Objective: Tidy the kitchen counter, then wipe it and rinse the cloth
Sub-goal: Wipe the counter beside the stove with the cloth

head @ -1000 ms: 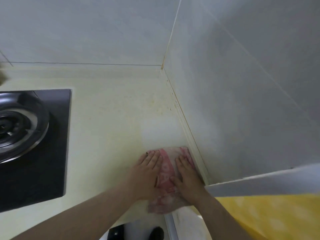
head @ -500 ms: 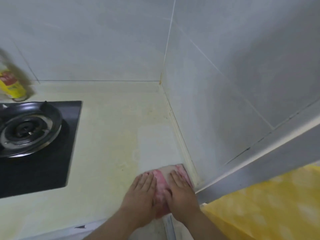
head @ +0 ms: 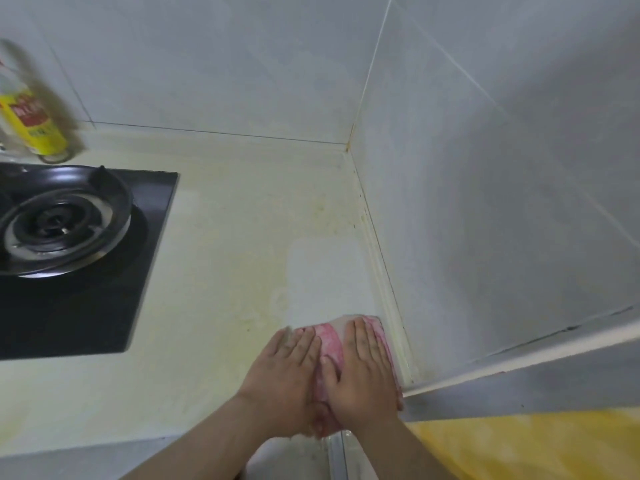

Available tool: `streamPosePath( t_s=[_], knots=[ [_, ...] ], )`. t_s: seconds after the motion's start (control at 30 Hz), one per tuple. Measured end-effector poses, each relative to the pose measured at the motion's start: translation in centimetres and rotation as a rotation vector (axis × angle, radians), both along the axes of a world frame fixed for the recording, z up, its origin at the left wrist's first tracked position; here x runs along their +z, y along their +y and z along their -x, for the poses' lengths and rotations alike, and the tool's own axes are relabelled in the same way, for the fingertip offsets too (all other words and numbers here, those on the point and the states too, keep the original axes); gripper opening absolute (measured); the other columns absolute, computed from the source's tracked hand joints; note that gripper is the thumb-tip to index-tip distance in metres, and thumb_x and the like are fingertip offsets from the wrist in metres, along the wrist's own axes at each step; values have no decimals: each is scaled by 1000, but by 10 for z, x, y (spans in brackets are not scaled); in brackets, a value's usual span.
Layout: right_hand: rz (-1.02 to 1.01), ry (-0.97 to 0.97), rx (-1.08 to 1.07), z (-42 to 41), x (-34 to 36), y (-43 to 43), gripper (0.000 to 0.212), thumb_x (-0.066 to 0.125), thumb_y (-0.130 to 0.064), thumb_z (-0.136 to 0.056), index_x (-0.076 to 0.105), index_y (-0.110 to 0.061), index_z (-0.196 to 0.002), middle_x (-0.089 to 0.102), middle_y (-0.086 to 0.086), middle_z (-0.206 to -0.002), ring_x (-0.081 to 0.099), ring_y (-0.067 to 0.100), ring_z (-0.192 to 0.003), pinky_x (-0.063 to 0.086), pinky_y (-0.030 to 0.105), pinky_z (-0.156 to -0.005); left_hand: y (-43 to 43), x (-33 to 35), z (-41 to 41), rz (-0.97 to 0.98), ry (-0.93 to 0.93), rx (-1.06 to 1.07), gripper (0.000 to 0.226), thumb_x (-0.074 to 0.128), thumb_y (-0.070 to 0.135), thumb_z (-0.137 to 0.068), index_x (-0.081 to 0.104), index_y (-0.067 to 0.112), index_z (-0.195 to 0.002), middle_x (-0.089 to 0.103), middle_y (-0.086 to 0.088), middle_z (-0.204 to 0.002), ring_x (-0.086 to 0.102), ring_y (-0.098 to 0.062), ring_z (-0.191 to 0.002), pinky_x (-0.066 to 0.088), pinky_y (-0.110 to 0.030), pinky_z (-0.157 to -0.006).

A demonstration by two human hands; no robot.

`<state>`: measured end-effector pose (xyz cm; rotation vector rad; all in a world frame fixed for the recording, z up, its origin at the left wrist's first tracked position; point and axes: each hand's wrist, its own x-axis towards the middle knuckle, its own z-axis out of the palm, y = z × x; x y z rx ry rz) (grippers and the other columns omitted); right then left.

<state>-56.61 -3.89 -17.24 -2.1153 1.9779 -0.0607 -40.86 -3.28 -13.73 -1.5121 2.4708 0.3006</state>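
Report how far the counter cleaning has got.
Done: a paler wiped strip runs beside the right wall. In hand: left hand and right hand press the pink cloth flat at the front edge of the counter. Left: yellowish stains near the corner, the counter beside the stove, then rinsing the cloth.

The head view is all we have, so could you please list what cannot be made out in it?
All in the head view:
The cloth is mostly hidden under the left hand and right hand pressing flat on it.
The bottle is blurred and cut off by the left edge; label unreadable.
The stove is cut off by the left edge.
The yellow surface, bottom right, is blurred and cut off; unidentifiable.
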Motion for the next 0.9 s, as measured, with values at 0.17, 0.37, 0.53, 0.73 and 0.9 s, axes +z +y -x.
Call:
streamPosePath(
  t_s=[0.17, 0.37, 0.53, 0.73, 0.9],
  knots=[
    [47, -32, 9, -4, 0, -21, 80, 28, -55, -89, 26, -6, -153, 22, 11, -160, 24, 25, -148, 4, 30, -118, -20, -1, -5, -42, -29, -3, 97, 15, 71, -82, -11, 9, -152, -14, -9, -161, -15, -24, -149, -20, -43, -115],
    [11, -51, 32, -15, 9, -71, 92, 2, -66, -80, -7, -15, -156, -11, 2, -164, -10, 15, -151, -13, 25, -117, -65, 4, -16, -50, -9, 28, 97, 30, 70, -88, -12, 12, -152, -16, -7, -161, -15, -20, -148, -16, -44, -118],
    [-12, -40, -2, -25, 10, -109, 99, -4, -71, -74, -11, -15, -155, -14, 1, -163, -13, 14, -150, -12, 26, -118, -108, -1, -28, -55, 40, 40, 100, 34, 72, -85, -11, 15, -153, -16, -4, -161, -15, -17, -148, -15, -41, -119],
    [-10, -85, -11, -34, 10, -152, 78, 22, -60, -98, -10, -18, -155, -15, -2, -163, -14, 11, -150, -11, 26, -118, -154, -5, -47, -17, 85, 13, 103, 34, 78, -82, -13, 19, -153, -16, 1, -161, -14, -12, -148, -16, -38, -118],
    [24, -75, -7, -42, 7, -188, 80, 16, -63, -94, -3, -16, -156, -8, -1, -164, -8, 12, -151, -8, 25, -118, -191, -9, -58, -13, 109, 18, 106, 32, 81, -79, -11, 20, -153, -14, 2, -161, -13, -11, -148, -16, -38, -119]
  ],
)
